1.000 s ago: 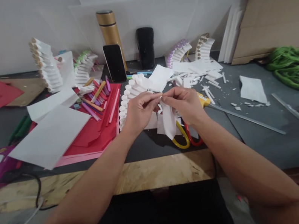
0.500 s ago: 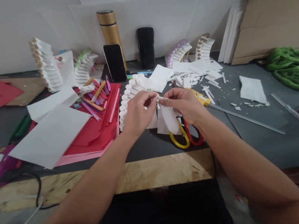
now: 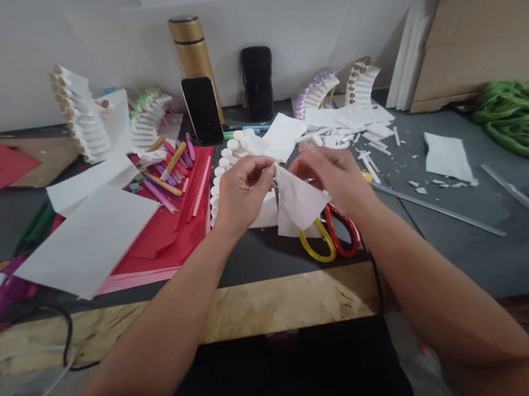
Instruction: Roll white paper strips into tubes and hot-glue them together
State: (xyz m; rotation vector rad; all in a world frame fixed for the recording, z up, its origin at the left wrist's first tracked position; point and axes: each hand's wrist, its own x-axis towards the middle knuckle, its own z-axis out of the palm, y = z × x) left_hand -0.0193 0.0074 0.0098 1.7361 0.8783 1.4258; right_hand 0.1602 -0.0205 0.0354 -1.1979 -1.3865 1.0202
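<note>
My left hand (image 3: 246,191) pinches the top corner of a white piece of paper (image 3: 298,199), which hangs down and flares out to the right. Just right of the paper is my right hand (image 3: 331,170), its fingers bent and smeared by motion, so its grip is unclear. Below it lie scissors (image 3: 343,229) with one yellow and one red handle, their blades hidden under paper. Behind my left hand stands a curved row of white paper rolls (image 3: 217,192), partly covered by the hand.
Red sheets (image 3: 150,244) with coloured sticks and white paper (image 3: 89,241) lie to the left. A phone (image 3: 202,110) leans on a gold bottle (image 3: 189,45) at the back. Paper scraps (image 3: 376,139), a metal ruler (image 3: 439,209) and green yarn (image 3: 528,120) are on the right.
The paper has spread from a narrow hanging strip into a wider flared shape. My right hand's fingers have come away from the pinched top, while my left hand keeps its place.
</note>
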